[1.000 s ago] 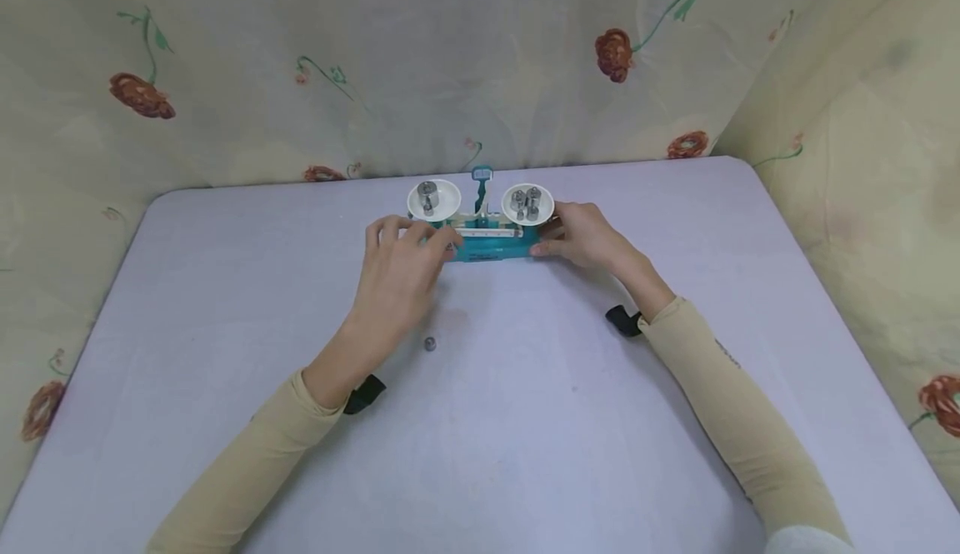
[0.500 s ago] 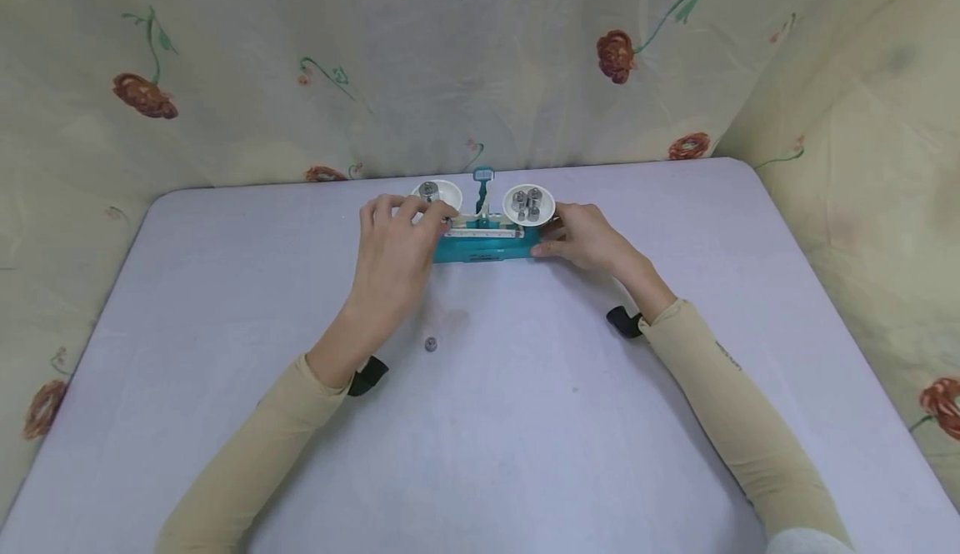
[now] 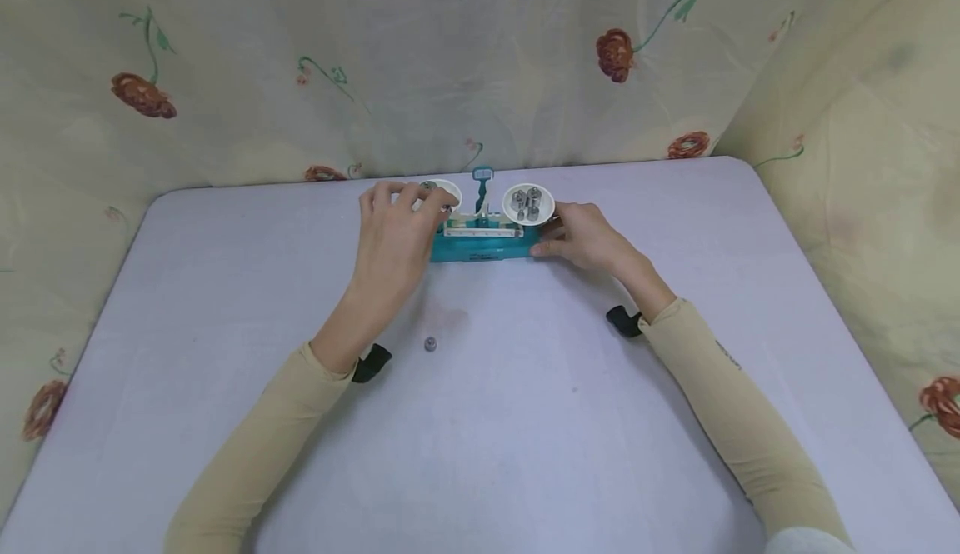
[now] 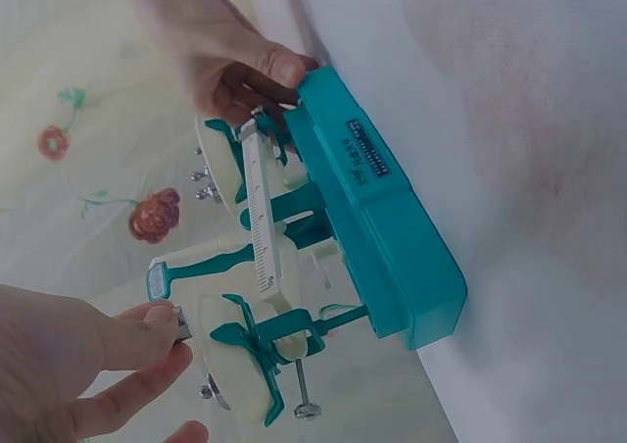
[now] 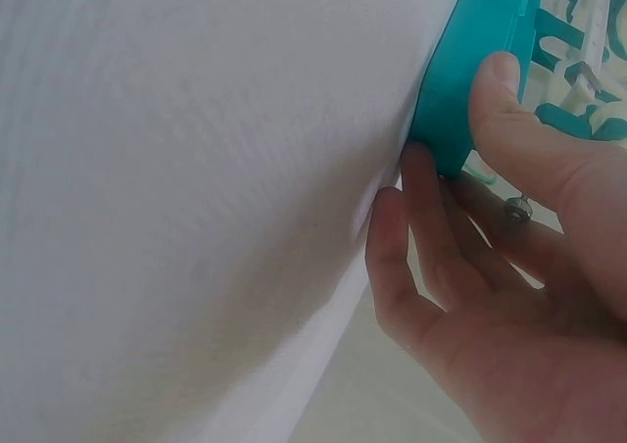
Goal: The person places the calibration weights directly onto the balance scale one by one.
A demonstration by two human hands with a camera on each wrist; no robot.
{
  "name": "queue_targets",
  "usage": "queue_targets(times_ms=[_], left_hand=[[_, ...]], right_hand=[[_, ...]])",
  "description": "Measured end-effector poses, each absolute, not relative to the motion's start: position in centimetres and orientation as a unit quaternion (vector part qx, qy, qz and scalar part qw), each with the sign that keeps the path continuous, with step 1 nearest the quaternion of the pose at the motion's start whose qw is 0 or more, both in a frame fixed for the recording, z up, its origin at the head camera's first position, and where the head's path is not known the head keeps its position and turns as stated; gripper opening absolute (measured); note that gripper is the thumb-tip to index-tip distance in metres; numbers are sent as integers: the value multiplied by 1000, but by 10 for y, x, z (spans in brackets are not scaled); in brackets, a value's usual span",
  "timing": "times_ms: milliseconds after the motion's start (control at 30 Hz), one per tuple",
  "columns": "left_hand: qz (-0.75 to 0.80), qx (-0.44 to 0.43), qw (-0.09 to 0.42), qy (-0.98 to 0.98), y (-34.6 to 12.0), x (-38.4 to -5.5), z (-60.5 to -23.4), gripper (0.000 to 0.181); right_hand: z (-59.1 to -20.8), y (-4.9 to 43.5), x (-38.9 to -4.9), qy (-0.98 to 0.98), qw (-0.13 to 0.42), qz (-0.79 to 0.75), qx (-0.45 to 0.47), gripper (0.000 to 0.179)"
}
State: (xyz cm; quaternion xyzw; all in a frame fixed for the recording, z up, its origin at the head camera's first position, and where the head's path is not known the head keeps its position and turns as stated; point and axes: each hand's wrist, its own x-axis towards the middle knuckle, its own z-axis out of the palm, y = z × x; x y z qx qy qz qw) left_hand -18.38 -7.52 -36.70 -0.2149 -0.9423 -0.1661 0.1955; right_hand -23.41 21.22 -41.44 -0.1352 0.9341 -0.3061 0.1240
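A teal balance scale (image 3: 486,248) with two white pans stands near the table's far edge. My left hand (image 3: 392,242) is over the left pan (image 3: 454,192), pinching a small metal weight (image 4: 182,325) between thumb and finger. A larger metal weight in that pan is mostly hidden behind the fingers. The right pan (image 3: 546,213) holds several metal weights (image 3: 533,197). My right hand (image 3: 588,236) grips the right end of the base, its thumb on the front face and its other fingers around the end. One more small metal weight (image 3: 430,343) stands on the table, nearer me.
The table (image 3: 517,437) has a pale lilac cover. Behind it hangs a flowered curtain (image 3: 480,62), with another stretch along the right side. Black wrist pieces (image 3: 372,363) show at both forearms, which wear beige sleeves.
My left hand has risen from beside the left end of the base to over the left pan, now hiding most of what is in it. The right hand has stayed in place.
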Motion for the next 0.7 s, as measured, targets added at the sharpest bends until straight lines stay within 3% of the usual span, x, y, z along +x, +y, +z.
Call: queue_targets(times_ms=[700], left_hand=[[-149, -215, 188, -947, -67, -203, -364, 24]], right_hand=[[-414, 213, -234, 934, 131, -306, -130, 64]])
